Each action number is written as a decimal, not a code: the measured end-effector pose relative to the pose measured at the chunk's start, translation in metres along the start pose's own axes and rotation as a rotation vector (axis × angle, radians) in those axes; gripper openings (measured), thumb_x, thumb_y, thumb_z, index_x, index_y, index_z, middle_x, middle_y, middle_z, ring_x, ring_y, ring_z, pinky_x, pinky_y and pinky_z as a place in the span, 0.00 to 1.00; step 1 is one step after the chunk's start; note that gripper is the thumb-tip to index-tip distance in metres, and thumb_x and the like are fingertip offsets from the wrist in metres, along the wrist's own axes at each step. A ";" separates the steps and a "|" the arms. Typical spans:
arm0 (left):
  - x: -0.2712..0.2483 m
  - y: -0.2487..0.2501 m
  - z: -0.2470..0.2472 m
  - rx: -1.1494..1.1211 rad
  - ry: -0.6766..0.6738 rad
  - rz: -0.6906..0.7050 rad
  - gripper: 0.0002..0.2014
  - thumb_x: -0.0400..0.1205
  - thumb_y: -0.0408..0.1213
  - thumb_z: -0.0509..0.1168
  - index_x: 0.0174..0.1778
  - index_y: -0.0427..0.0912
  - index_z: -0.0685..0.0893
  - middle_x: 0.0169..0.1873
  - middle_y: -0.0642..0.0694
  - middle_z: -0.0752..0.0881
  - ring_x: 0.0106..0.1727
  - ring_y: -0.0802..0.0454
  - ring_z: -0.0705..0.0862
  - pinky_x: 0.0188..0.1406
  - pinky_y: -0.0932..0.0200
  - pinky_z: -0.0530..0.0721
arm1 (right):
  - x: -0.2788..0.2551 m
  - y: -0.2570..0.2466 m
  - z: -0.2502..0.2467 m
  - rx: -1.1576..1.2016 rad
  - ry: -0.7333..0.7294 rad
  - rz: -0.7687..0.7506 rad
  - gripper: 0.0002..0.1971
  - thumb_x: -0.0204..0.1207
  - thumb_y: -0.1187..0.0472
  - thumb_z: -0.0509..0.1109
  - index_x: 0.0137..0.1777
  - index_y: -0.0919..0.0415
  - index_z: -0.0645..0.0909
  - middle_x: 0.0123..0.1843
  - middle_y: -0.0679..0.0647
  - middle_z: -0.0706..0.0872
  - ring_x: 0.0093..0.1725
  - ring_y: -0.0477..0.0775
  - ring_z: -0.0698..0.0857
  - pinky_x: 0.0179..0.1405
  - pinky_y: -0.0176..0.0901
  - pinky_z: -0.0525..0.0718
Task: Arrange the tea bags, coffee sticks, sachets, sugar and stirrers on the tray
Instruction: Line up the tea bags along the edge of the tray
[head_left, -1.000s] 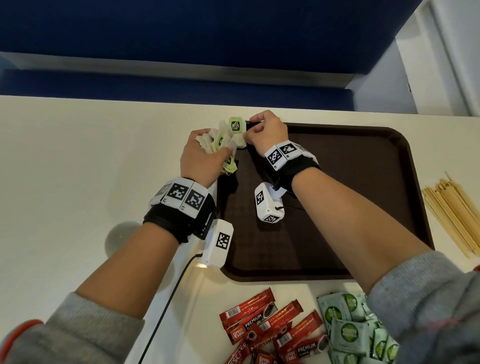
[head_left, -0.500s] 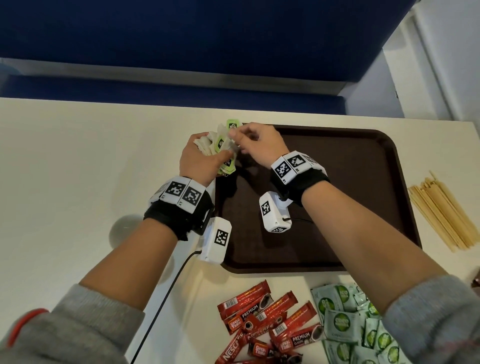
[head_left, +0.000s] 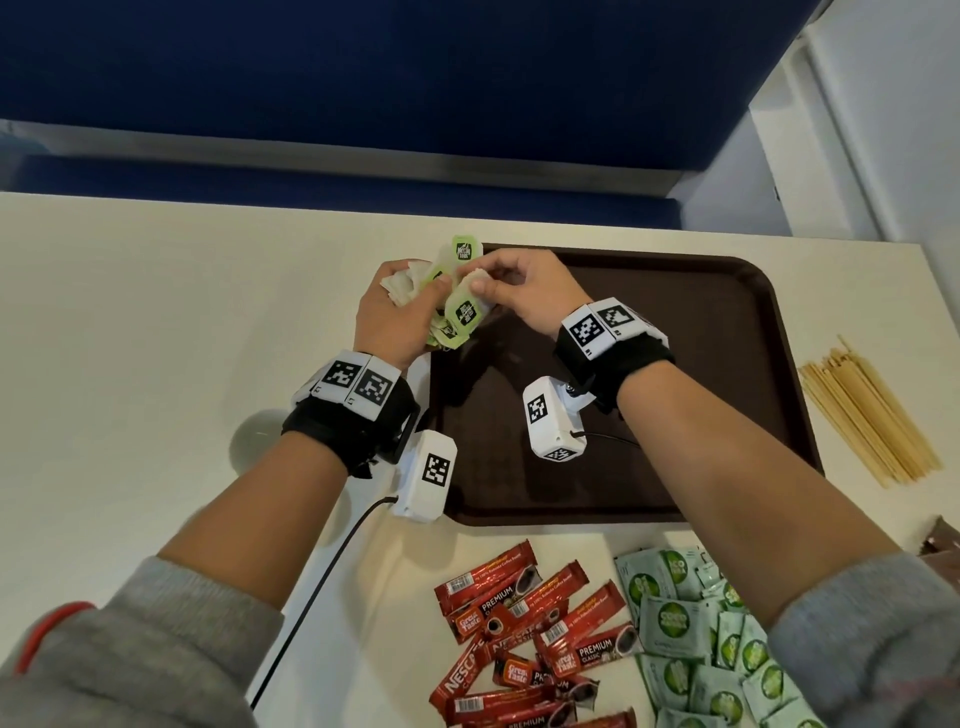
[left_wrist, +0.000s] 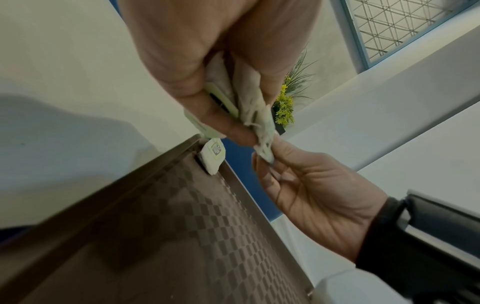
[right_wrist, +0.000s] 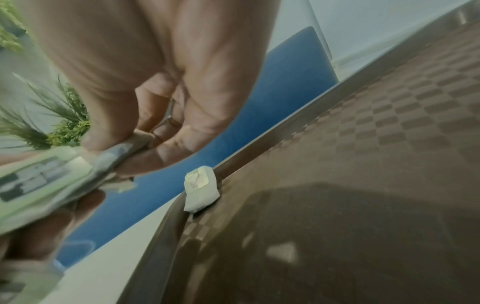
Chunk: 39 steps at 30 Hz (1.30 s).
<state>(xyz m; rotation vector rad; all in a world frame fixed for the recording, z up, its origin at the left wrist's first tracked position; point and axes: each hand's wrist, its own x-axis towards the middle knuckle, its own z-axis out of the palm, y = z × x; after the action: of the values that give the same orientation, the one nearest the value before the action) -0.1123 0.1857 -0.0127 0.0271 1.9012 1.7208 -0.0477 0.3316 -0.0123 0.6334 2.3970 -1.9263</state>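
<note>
My left hand grips a bunch of tea bags with green tags just above the far left corner of the brown tray. My right hand pinches the edge of one bag in that bunch between thumb and forefinger. The left wrist view shows the pinched tea bag stretched between the two hands. One tea bag lies alone, leaning on the tray's rim in its far left corner; the same tea bag shows in the right wrist view.
Red coffee sticks and pale green sachets lie in heaps on the table in front of the tray. A bundle of wooden stirrers lies right of it. A brown sachet shows at the right edge.
My right hand drew back from the tray's far left corner, leaving one tea bag there, and now pinches another bag in the bunch. The left hand stayed put.
</note>
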 end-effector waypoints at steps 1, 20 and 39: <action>0.000 0.000 0.000 -0.008 0.012 -0.008 0.09 0.77 0.37 0.72 0.46 0.50 0.79 0.47 0.43 0.87 0.51 0.40 0.89 0.51 0.35 0.87 | 0.000 0.001 -0.002 0.003 0.007 0.004 0.09 0.78 0.68 0.68 0.56 0.58 0.83 0.55 0.60 0.85 0.49 0.51 0.87 0.44 0.39 0.88; -0.010 0.003 -0.001 0.060 -0.036 0.109 0.16 0.70 0.41 0.77 0.49 0.52 0.80 0.52 0.41 0.87 0.54 0.41 0.87 0.55 0.35 0.86 | -0.003 0.008 0.010 0.043 0.204 0.006 0.09 0.73 0.67 0.74 0.49 0.59 0.78 0.38 0.51 0.87 0.36 0.46 0.86 0.37 0.39 0.87; 0.006 -0.007 -0.010 0.151 0.052 0.114 0.14 0.69 0.41 0.72 0.49 0.55 0.79 0.47 0.51 0.85 0.52 0.46 0.86 0.55 0.39 0.86 | 0.022 0.026 -0.001 -0.208 0.266 0.094 0.03 0.78 0.61 0.70 0.46 0.56 0.86 0.44 0.53 0.88 0.42 0.52 0.86 0.54 0.50 0.86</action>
<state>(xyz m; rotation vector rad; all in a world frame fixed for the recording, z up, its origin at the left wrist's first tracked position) -0.1189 0.1774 -0.0212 0.1530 2.1003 1.6620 -0.0593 0.3436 -0.0418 1.0237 2.6168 -1.6179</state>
